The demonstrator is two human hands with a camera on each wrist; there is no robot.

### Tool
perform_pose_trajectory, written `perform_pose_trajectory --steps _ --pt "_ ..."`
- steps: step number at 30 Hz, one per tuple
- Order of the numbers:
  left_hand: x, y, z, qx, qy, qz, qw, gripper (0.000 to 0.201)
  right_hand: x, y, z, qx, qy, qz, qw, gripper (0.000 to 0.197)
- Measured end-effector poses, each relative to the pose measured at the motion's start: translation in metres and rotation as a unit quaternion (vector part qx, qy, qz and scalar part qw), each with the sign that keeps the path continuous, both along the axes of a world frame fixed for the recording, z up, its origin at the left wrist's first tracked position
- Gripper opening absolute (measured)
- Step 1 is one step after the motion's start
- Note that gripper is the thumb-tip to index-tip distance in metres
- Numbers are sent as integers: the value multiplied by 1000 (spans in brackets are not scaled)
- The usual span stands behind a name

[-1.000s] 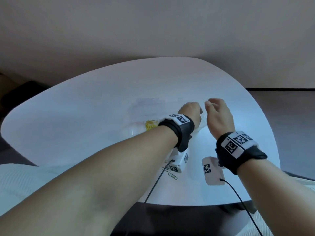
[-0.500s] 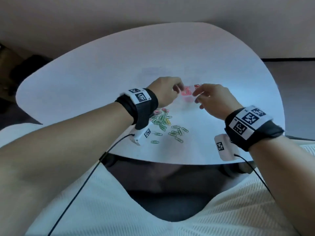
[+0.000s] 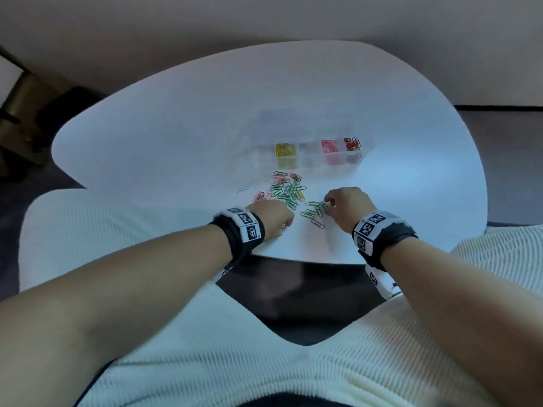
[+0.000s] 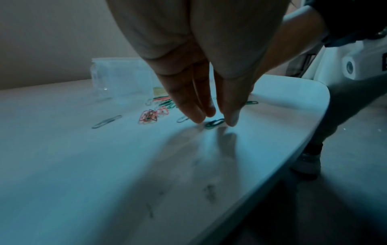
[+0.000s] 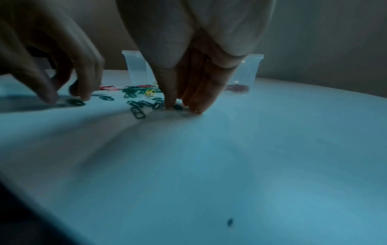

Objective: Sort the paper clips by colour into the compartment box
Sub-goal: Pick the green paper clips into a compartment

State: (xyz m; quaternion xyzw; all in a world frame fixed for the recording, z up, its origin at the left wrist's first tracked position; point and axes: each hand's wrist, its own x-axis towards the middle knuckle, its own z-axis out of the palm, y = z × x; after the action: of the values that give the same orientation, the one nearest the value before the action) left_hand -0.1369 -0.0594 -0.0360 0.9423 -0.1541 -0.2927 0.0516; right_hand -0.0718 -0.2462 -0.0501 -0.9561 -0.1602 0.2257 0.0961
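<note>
A clear compartment box [image 3: 308, 163] lies past the middle of the white table, with yellow [image 3: 284, 149], pink [image 3: 328, 146] and dark red clips [image 3: 351, 143] in separate cells. A mixed pile of loose clips [image 3: 286, 189] lies in front of it, and several green clips [image 3: 312, 214] lie nearer me. My left hand [image 4: 213, 121] points straight down, its thumb and fingers either side of a green clip [image 4: 214, 123] that lies flat on the table. My right hand [image 5: 180, 107] presses its fingertips to the table and pinches a green clip [image 5: 178, 106] at the edge of the green group.
A pink cluster [image 4: 149, 116] and a lone pale clip [image 3: 242, 188] lie left of the pile. The table's near edge [image 3: 308, 261] runs just under my wrists. A dark speck [image 5: 229, 222] marks the tabletop near the right wrist.
Both hands have come back from the box's pink cell to the loose clips near the table's front edge and dropped to the tabletop. The head view has tilted down.
</note>
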Motion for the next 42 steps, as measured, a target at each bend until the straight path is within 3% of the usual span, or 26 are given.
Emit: perform_pose_trajectory --steps 5,13,16,18,21,23,24,25,27,28,31,36,42 --pt "-2 -2 -7 41 -19 -40 998 8 -3 1 -6 16 -34 10 999 22" --pt "-10 -2 -3 38 26 -1 999 12 -7 -4 0 18 -6 -49 999 25" --pt "-9 0 -2 18 27 38 999 15 -3 -5 6 63 24 -98 993 22" --pt "-3 7 4 -35 20 112 993 15 1 -5 13 162 87 -189 964 26" --pt "9 24 13 -111 1 224 968 10 -3 -3 29 354 214 -308 857 28" --pt "17 34 12 -130 -19 265 955 13 -4 -2 36 394 264 -316 821 29" --pt "20 37 11 -132 -25 280 951 18 -4 1 37 378 274 -292 835 29" --pt "21 38 9 -136 -28 288 948 23 -3 3 38 327 263 -243 875 27" --pt "23 35 8 -153 -28 287 945 29 -4 7 36 146 185 -86 968 24" --pt "23 32 8 -155 -29 279 947 29 -6 8 34 61 143 -18 988 23" --pt "20 22 10 -109 -35 209 971 11 -13 11 31 -38 94 39 994 25" --pt "19 16 2 -12 -33 98 995 27 -17 16 24 -91 62 58 992 16" --pt "18 10 2 18 -17 74 997 19 -22 21 19 -120 39 80 989 21"
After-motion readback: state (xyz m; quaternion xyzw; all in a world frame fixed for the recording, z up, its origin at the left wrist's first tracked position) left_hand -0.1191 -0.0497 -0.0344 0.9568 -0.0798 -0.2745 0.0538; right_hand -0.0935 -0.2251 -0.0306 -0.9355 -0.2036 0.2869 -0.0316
